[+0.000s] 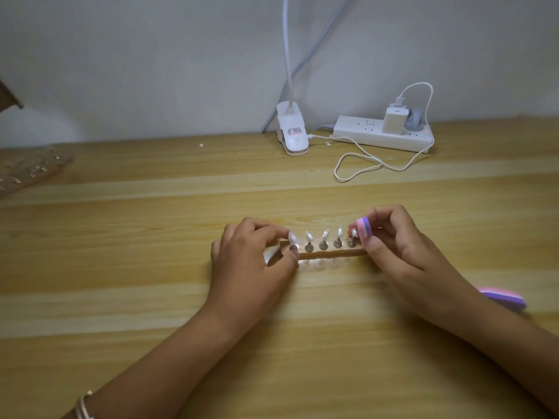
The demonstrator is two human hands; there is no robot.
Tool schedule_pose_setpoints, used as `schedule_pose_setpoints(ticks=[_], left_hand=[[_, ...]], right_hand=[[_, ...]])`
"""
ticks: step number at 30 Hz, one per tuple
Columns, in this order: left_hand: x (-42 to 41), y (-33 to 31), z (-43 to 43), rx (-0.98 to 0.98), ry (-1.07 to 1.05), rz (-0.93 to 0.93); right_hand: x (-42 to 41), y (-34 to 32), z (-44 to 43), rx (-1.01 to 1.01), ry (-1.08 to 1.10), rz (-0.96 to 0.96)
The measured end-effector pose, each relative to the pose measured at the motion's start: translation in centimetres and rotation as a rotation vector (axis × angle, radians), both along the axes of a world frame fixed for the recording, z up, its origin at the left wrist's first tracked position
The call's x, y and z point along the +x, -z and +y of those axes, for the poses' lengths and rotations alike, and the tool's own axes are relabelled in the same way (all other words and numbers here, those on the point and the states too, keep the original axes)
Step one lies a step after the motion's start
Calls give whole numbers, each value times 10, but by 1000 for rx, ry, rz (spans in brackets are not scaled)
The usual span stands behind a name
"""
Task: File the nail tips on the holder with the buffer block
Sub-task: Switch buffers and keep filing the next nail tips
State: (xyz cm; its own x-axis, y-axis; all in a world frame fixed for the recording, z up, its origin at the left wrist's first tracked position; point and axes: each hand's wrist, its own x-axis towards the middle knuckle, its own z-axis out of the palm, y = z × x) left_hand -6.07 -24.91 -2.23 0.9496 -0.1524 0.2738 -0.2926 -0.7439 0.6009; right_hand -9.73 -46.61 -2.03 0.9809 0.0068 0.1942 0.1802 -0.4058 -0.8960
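The holder [332,254] is lying flat near the middle of the table [151,297]. Its long edge is running left to right, and five tips [325,235] are standing in a row along it. The left hand [251,261] is curling round the holder's left end, thumb and forefinger pinching at the leftmost tip. The right hand [402,246] is pinching the block [364,228] between thumb and fingertips and holding it upright at the holder's right end, against the rightmost tip.

A second block [503,297] is lying just beside the right forearm, partly hidden by it. Back along the wall edge, a lamp clip [292,131] and a power strip [381,136] are sitting side by side. A cable [363,164] is looping forward from them, its nearest bend well apart from both hands with table between. Something brown at the far left edge is showing too blurred to tell.
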Motion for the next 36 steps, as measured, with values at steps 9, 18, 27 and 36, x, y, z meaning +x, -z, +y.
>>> schedule_pose_setpoints(ticks=[9, 18, 27, 36], left_hand=[[-3, -1, -3, 32, 90, -9], [-7, -6, -2, -88, 240, -52], [-18, -12, -4, 44, 287, -375], [-22, -17, -1, -183, 402, -330]], right_hand=[[-3, 0, 2, 30, -23, -19], [-11, -2, 7, -50, -58, -44], [-11, 1, 7, -68, -38, -71], [-21, -12, 6, -240, 76, -536]])
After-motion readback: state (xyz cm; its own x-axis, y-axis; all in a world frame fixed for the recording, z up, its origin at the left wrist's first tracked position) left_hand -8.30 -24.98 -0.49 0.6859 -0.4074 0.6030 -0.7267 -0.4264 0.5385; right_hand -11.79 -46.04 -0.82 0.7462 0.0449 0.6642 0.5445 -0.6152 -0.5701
